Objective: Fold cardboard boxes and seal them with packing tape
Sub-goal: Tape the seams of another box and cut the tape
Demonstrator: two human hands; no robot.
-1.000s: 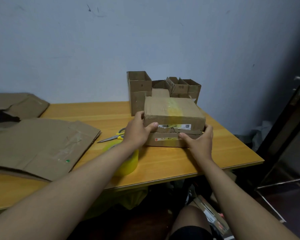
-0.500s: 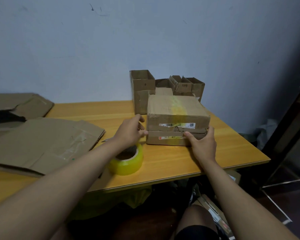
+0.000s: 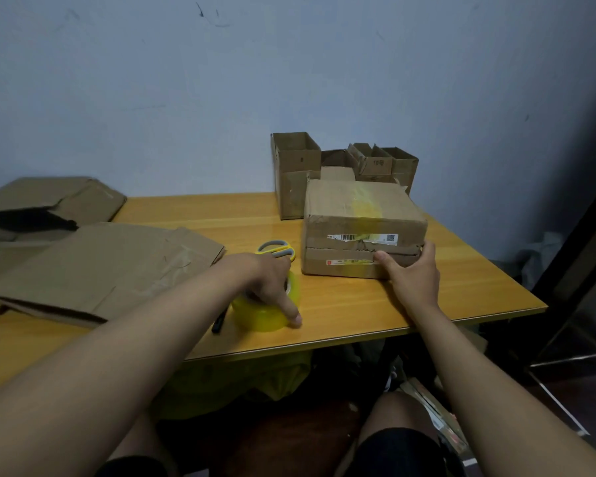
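Note:
A closed brown cardboard box with a yellowish tape strip over its top stands on the wooden table, right of centre. My right hand holds its near right corner, thumb on the front face and fingers round the right side. A yellow roll of packing tape lies on the table left of the box. My left hand grips this roll from above, thumb down its near side and fingers in its core.
Scissors with yellow-grey handles lie just behind the tape roll. A black pen lies left of the roll. Flattened cardboard sheets cover the table's left side. Several small open boxes stand against the wall behind the closed box.
My left hand has left the box's left side and come down onto the tape roll. My right hand has stayed on the box's near right corner.

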